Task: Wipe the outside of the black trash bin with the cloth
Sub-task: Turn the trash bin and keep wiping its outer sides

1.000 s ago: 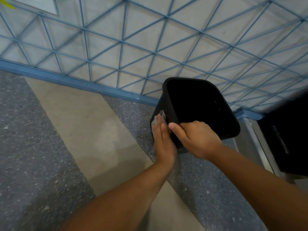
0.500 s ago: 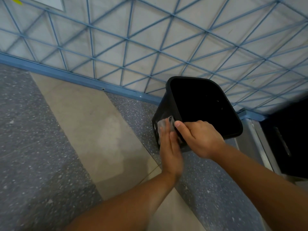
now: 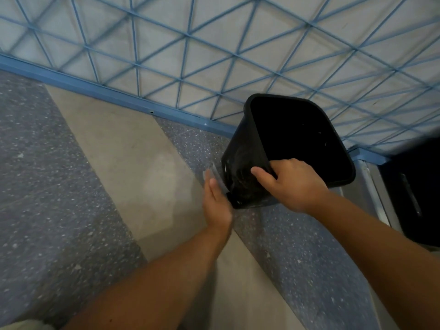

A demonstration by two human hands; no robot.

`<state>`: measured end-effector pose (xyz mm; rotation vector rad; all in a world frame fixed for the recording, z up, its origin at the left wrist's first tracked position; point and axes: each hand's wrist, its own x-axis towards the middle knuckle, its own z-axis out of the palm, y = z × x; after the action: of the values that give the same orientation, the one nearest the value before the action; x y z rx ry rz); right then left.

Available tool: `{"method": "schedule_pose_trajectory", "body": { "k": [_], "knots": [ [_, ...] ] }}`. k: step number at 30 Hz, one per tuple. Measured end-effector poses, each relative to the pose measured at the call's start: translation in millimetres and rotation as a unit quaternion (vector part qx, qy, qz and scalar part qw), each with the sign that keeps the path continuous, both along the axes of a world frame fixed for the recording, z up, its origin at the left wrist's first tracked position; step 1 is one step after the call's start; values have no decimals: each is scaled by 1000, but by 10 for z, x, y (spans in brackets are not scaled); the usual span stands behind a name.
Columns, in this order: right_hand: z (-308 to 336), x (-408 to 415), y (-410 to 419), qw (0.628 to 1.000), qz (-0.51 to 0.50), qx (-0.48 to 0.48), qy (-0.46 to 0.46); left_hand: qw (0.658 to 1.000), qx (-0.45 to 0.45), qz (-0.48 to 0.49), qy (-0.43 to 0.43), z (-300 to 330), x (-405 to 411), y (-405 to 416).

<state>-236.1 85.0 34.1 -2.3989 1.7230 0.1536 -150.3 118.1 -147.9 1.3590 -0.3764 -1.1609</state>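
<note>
Bin and cloth, both hands working low at the wall.

Black trash bin (image 3: 242, 160) stands tilted on the floor (image 3: 95, 186), its open mouth turned up toward the camera, between the two hands and just in front of the wall. The right hand (image 3: 294, 185) grips the near rim at its corner, fingers curled over the edge into the inside and the thumb lying on the outer side. The left hand (image 3: 217, 202), with straight fingers kept together, presses the cloth (image 3: 215, 173) flat against the lower left outside of the bin; only a pale edge of the cloth shows above the fingertips. Beyond the hands, the wall (image 3: 238, 55) carries a blue pattern of crossing lines and a blue baseboard (image 3: 95, 88). To the right of the right hand stands a dark cabinet (image 3: 414, 186).
</note>
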Motion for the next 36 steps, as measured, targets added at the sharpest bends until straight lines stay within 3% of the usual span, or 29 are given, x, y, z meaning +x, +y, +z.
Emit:
{"method": "schedule_pose_trajectory", "body": {
  "k": [4,10,12,14,16,21,24,28,31,33,36],
  "knots": [
    [-3,18,-18,1000,17,9,11,993,48,7,104,-232,219,-251],
    [12,19,-19,999,36,22,9,961,17,-146,236,-125,137,-611],
    [19,8,-12,999,31,26,-3,958,-6,-166,236,-425,-48,-778],
    [21,2,-4,999,22,35,-9,945,-47,-155,283,-1177,-331,-1131],
    [21,2,-17,999,14,37,-15,960,-53,-152,230,-1382,-296,-1329],
    [39,25,-49,999,21,28,-15,977,-60,-174,110,0,-46,-659],
    [34,16,-44,999,25,28,-12,982,-107,-153,37,-160,-134,-354],
    [22,28,-36,999,24,18,-13,988,-43,-129,77,-448,-100,-647],
    [35,25,-23,999,24,21,-15,990,-73,-114,43,-68,-204,-419],
    [35,22,-16,999,24,19,-8,987,-93,-127,31,-144,-265,-212],
    [27,23,-16,1000,16,13,-17,992,-52,-96,63,-249,-275,-292]
  ]
}}
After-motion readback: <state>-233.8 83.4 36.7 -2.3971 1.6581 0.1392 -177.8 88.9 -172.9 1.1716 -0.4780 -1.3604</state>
